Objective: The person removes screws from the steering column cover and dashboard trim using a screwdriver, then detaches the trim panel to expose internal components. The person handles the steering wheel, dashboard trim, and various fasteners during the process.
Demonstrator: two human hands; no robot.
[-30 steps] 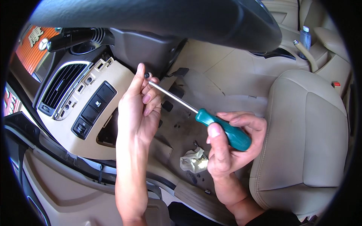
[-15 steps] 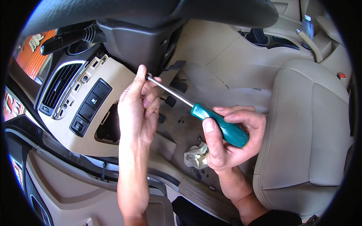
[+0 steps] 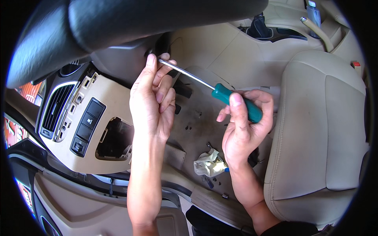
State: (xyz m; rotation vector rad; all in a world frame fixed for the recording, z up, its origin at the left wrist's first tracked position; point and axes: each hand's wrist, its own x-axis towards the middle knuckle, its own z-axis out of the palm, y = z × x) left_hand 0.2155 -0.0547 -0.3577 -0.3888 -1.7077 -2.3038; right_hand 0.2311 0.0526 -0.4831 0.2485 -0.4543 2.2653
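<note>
My right hand (image 3: 248,126) grips the green handle of a screwdriver (image 3: 237,103), its fingers and thumb wrapped round it. The metal shaft slants up and left to my left hand (image 3: 153,98). There the tip lies close to my raised left thumb and forefinger, which are bent together below the steering wheel (image 3: 165,19). Whatever the left fingers pinch at the tip is too small or hidden to make out. To the left of that hand is a beige dashboard panel (image 3: 114,92) with an air vent (image 3: 59,106), a row of switches (image 3: 88,124) and an open cavity (image 3: 114,139).
On the dark floor lie a crumpled whitish cloth or glove (image 3: 208,163) and several small dark pieces. A beige seat (image 3: 315,129) stands on the right. Beyond it are the handbrake lever (image 3: 318,33) and a clear bottle (image 3: 314,17). The door (image 3: 75,200) is at the lower left.
The steering wheel now fills more of the top as the view shifted. My right hand and the screwdriver handle have moved up and slightly right; the shaft tip remains near my left fingertips.
</note>
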